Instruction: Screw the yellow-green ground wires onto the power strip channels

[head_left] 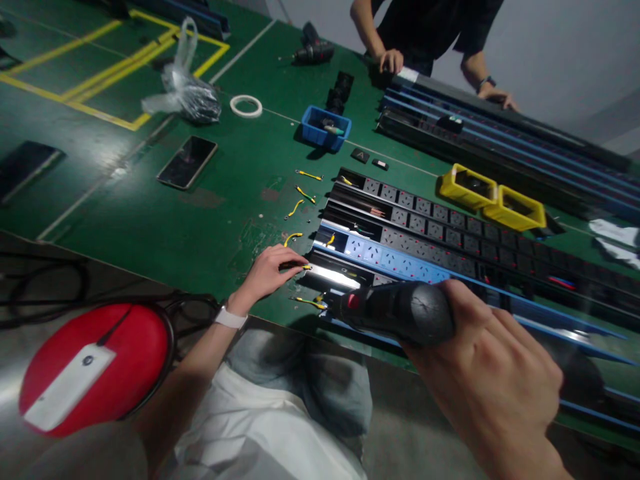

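My right hand (493,373) is wrapped round a black power screwdriver (395,310), whose front end points left to the near end of the power strips. My left hand (273,270) pinches a short yellow wire (306,267) at the left end of a black strip (335,272). Another yellow wire (310,303) lies by the screwdriver's tip. Above my left hand, several more short yellow wires (309,175) lie on the green table beside the strip ends. A blue socket strip (390,257) sits among the black ones (440,212).
A blue bin (325,128), yellow bins (467,187), a tape ring (245,107), a phone (187,162) and a plastic bag (193,97) are on the table (240,180). Across it, a person's hands (391,61) rest on long profiles. A red stool (145,353) stands lower left.
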A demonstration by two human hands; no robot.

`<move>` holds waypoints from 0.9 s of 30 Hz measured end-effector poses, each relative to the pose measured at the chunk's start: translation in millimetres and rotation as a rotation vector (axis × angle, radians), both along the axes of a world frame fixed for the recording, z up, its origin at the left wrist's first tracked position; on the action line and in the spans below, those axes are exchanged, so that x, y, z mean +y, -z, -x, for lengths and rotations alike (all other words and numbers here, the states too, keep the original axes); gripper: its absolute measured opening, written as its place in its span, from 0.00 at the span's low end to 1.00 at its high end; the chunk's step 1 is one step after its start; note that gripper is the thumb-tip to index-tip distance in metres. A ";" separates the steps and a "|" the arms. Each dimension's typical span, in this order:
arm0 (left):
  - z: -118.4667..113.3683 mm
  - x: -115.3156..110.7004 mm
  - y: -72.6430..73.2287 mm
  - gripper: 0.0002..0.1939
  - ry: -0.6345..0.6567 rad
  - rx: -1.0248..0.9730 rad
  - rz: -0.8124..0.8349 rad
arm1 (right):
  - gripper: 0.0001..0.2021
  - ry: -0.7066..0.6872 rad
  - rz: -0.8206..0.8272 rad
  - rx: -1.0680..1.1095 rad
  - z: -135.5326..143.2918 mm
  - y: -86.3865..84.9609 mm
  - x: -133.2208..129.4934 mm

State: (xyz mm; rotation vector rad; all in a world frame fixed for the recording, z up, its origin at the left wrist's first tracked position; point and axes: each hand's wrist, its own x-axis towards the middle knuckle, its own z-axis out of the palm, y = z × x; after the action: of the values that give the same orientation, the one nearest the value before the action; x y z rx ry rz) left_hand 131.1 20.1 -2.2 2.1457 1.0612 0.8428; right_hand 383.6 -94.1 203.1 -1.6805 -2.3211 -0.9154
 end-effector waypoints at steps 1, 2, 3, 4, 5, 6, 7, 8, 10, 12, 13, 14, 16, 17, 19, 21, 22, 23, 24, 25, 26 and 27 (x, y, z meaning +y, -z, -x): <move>0.0 0.0 -0.1 0.09 -0.001 -0.001 -0.003 | 0.12 0.001 -0.003 -0.002 0.0 0.1 -0.2; 0.1 0.0 -0.1 0.08 -0.002 -0.003 -0.006 | 0.12 0.002 -0.004 -0.003 -0.1 0.2 -0.4; 0.2 0.1 -0.1 0.08 -0.002 -0.004 -0.009 | 0.12 0.006 -0.005 0.000 -0.1 0.3 -0.6; 0.3 0.2 -0.1 0.08 -0.002 -0.004 -0.011 | 0.12 0.004 -0.003 0.005 -0.2 0.4 -0.7; 0.4 0.2 -0.1 0.08 -0.001 -0.002 -0.013 | 0.12 0.001 -0.003 0.008 -0.3 0.6 -0.8; 0.5 0.3 -0.1 0.09 0.001 0.001 -0.014 | 0.12 -0.002 -0.004 0.008 -0.3 0.8 -0.9; 0.6 0.4 -0.1 0.09 0.004 0.003 -0.015 | 0.12 -0.002 -0.005 0.007 -0.4 1.0 -0.9; 0.6 0.5 0.0 0.09 0.006 0.005 -0.016 | 0.12 -0.003 -0.010 0.006 -0.4 1.1 -0.9; 0.7 0.6 0.2 0.09 0.007 0.007 -0.013 | 0.12 0.001 -0.009 0.005 -0.6 0.8 -1.0; 0.8 0.6 0.5 0.08 0.005 0.011 -0.008 | 0.12 -0.002 -0.008 0.011 -0.6 0.1 -1.1; 0.8 0.6 0.7 0.08 0.004 0.013 -0.007 | 0.12 -0.004 -0.007 0.012 -0.6 -0.4 -1.1; 0.8 0.6 0.9 0.08 0.004 0.014 -0.006 | 0.12 -0.005 -0.009 0.009 -0.5 -0.9 -1.0; 1.0 0.4 1.0 0.08 0.007 0.011 -0.007 | 0.12 -0.002 -0.011 -0.001 -0.3 -1.5 -0.8; 1.1 0.4 1.1 0.08 0.009 0.009 -0.007 | 0.12 0.001 -0.005 -0.003 -0.2 -1.5 -0.7; 1.4 0.4 1.3 0.08 0.012 0.009 -0.009 | 0.13 0.002 0.000 -0.002 -0.1 -1.2 -0.6; 1.6 0.5 1.7 0.08 0.012 0.013 -0.012 | 0.13 0.001 0.002 0.002 -0.2 -0.5 -0.6; 1.6 0.6 2.0 0.08 0.011 0.015 -0.014 | 0.12 -0.002 -0.003 0.004 -0.3 -0.1 -0.6; 1.6 0.7 2.2 0.08 0.012 0.017 -0.015 | 0.12 -0.008 -0.010 0.006 -0.4 0.2 -0.5; 1.6 0.7 2.4 0.09 0.011 0.017 -0.014 | 0.12 -0.010 -0.008 0.009 -0.4 0.4 -0.5; 1.5 0.8 2.4 0.09 0.009 0.016 -0.014 | 0.11 -0.011 -0.011 0.013 -0.5 0.6 -0.5; 1.3 0.8 2.3 0.09 0.009 0.015 -0.013 | 0.12 -0.012 -0.011 0.014 -0.4 0.6 -0.4; 1.2 0.7 2.1 0.09 0.009 0.014 -0.013 | 0.12 -0.008 -0.013 0.012 -0.4 0.6 -0.3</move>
State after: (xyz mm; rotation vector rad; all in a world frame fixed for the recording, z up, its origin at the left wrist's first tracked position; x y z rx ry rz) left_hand 129.9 20.8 -4.3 2.1687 1.0550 0.8341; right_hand 384.0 -94.4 202.5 -1.6654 -2.3083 -0.9144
